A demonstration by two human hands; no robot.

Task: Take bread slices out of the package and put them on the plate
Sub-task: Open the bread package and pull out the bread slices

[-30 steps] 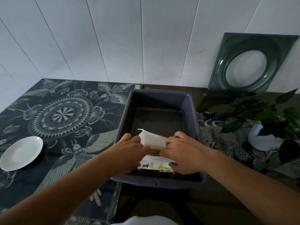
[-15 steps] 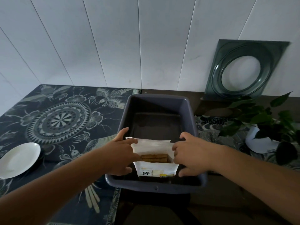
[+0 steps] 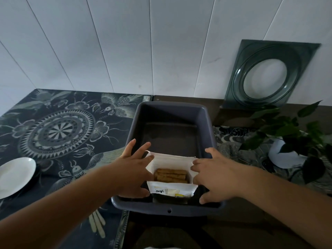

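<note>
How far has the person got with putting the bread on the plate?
Early on. Done: the white package in the grey tub is open at the top, with brown bread slices showing inside. In hand: the left hand and right hand sit at either side of its mouth, fingers spread. Left: every slice; the white plate on the patterned cloth has nothing on it.

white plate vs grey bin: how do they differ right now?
Shape: the plate is round and shallow; the bin is rectangular with deep walls.
Colour: the plate is white, the bin dark grey.
Contents: the plate holds nothing; the bin holds the opened bread package, with the left hand and right hand at its sides.
Place: the plate is at far left, the bin at centre.
Both rest on the table.
</note>
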